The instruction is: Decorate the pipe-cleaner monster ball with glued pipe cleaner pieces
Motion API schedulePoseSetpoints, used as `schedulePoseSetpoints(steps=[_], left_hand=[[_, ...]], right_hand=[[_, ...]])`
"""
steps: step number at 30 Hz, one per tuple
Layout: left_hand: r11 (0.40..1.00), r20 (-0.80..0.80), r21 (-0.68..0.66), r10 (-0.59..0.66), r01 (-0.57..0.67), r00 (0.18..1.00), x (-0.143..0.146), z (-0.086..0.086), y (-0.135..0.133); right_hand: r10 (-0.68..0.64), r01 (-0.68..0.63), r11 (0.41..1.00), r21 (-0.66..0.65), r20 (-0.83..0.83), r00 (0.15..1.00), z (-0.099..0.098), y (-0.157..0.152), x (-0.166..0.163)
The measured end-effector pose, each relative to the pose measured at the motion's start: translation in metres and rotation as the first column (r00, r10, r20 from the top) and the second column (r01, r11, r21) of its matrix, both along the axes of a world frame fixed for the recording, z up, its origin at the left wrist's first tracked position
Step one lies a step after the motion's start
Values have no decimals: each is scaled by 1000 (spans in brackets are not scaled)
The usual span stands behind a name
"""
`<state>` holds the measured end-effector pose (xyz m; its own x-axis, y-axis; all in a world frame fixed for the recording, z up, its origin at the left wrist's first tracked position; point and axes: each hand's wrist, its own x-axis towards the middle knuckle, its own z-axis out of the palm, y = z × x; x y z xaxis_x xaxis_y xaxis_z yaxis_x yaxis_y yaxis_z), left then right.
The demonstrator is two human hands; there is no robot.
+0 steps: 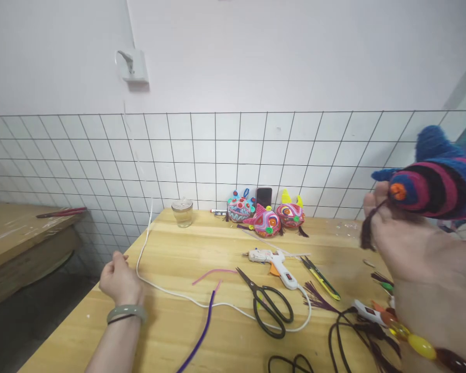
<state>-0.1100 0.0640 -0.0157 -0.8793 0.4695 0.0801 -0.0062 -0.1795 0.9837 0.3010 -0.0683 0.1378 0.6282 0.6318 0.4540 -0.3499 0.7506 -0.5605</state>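
My left hand (pixel 118 280), with a pale green bangle and a dark band on the wrist, is loosely curled above the table's left edge; nothing shows in its fingers. My right hand (pixel 392 243) is raised at the right, palm up, holding a striped stuffed toy (pixel 437 189). This toy has pink and black bands, blue fin-like parts, an orange button and a dark tassel. Below and between the hands lie black-handled scissors (pixel 270 308), a white glue gun (pixel 274 264), a purple pipe cleaner (pixel 202 334) and a yellow utility knife (pixel 322 280).
Several colourful stuffed toys (pixel 267 221) and a dark phone (pixel 264 197) stand by the tiled wall. A lidded glass (pixel 182 213) sits at the back left. White cable (pixel 171 294) crosses the table. Black cords (pixel 341 336) and a second glue gun (pixel 367 312) lie at right.
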Motion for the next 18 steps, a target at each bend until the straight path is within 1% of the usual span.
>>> schedulePoseSetpoints(steps=[1,2,4,6,7,9,12,13,14,15,16,17,18], left_hand=[[1000,1,-18,-11,11,1000,3,0,0],[997,-7,-36,-66,66,998,7,0,0],[968,-34,-73,-244,241,969,18,0,-1],[897,-72,-109,-437,428,897,31,0,-3],[863,-101,-121,-503,491,858,38,1,-5],[816,-167,-138,-577,561,799,48,2,-10],[790,-232,-140,-612,597,756,56,8,-19],[782,-233,-138,-622,608,747,58,10,-21],[772,-225,-129,-634,622,740,60,13,-24],[743,-207,-114,-667,659,716,62,15,-26],[654,-141,-65,-754,754,642,65,17,-29],[562,-63,19,-825,827,562,69,20,-32],[476,12,126,-878,870,478,73,22,-36]], right_hand=[[-14,14,1000,1,27,1000,0,-2,2],[-11,11,1000,-9,34,999,-1,-2,2],[41,-41,998,-40,-7,999,-3,2,-2],[122,-126,990,-61,-67,990,-7,11,-14],[174,-180,981,-75,-78,982,-10,17,-22],[273,-279,952,-125,-63,960,-18,27,-44],[476,-476,856,-200,-48,878,-36,36,-85],[535,-534,813,-232,-64,842,-43,37,-98],[593,-591,757,-278,-87,800,-51,38,-110],[635,-631,707,-320,-106,765,-58,38,-121],[663,-654,671,-348,-114,740,-65,38,-131],[679,-665,649,-369,-112,725,-71,38,-138],[689,-666,642,-380,-96,719,-77,38,-145]])
